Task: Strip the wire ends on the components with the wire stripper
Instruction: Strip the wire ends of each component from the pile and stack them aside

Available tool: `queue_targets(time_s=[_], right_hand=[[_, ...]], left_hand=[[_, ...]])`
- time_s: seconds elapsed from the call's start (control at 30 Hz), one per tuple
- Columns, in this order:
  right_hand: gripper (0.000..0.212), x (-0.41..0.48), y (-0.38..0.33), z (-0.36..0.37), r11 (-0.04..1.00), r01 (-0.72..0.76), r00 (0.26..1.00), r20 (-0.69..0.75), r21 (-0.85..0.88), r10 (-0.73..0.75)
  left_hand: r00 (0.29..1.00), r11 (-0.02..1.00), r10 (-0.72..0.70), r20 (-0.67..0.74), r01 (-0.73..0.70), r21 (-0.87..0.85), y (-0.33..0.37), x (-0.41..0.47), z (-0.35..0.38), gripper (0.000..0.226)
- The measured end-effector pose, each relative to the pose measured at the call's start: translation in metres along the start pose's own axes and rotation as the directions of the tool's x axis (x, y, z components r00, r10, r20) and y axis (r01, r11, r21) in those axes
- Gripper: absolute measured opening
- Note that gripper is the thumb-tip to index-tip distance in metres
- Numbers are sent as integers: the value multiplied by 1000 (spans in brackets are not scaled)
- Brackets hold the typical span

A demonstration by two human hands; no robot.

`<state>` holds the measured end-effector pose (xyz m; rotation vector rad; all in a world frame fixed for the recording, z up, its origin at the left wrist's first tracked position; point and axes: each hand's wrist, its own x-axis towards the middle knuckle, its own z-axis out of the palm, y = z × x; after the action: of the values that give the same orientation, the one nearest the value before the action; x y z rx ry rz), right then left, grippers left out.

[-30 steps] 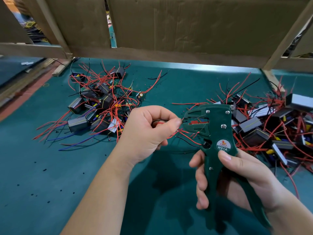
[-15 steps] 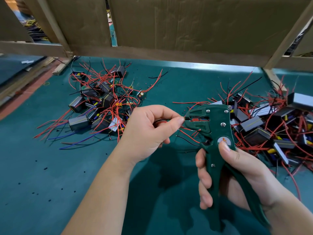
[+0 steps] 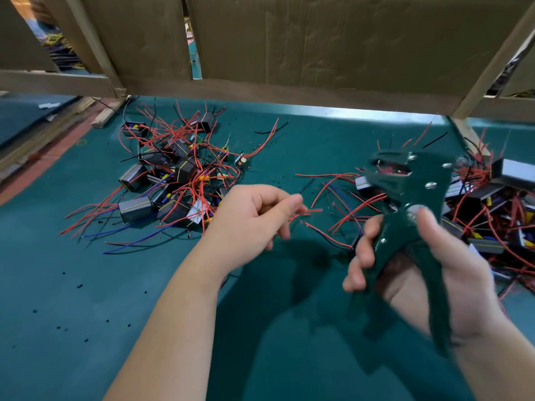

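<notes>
Here the left hand (image 3: 249,224) pinches a red wire (image 3: 314,210), its end just left of the green wire stripper (image 3: 411,180) gripped by the right hand (image 3: 469,273).

Left hand (image 3: 249,224) pinches red wire (image 3: 314,210) over green table (image 3: 86,314). Right hand (image 3: 451,273) grips green wire stripper (image 3: 405,180), apart from wire. Left component pile (image 3: 173,180) far-left; right component pile (image 3: 492,204) at right edge.

My right hand (image 3: 434,273) grips the handles of a dark green wire stripper (image 3: 405,183), upright, head tipped left, motion-blurred. My left hand (image 3: 249,224) pinches a thin red wire (image 3: 312,210), its end clear of the stripper. Grey box components (image 3: 136,205) trailing red, black and blue wires lie on the table (image 3: 86,299) in a left heap (image 3: 173,175) and a right heap (image 3: 498,209).
</notes>
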<state>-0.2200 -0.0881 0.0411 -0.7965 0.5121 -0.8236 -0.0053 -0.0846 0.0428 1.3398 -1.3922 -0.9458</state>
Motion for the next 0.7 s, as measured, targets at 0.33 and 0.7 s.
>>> queue_targets(time_s=[0.33,0.7], right_hand=[[51,-2,17,10,994,103,995,-12,33,-102],[69,-1,30,17,993,-12,1000,-16,-119,10]], left_hand=[[996,798,-73,44,85,-597,1,3,15,23],[988,575,-149,49,127,-808,10,-2,49,21]])
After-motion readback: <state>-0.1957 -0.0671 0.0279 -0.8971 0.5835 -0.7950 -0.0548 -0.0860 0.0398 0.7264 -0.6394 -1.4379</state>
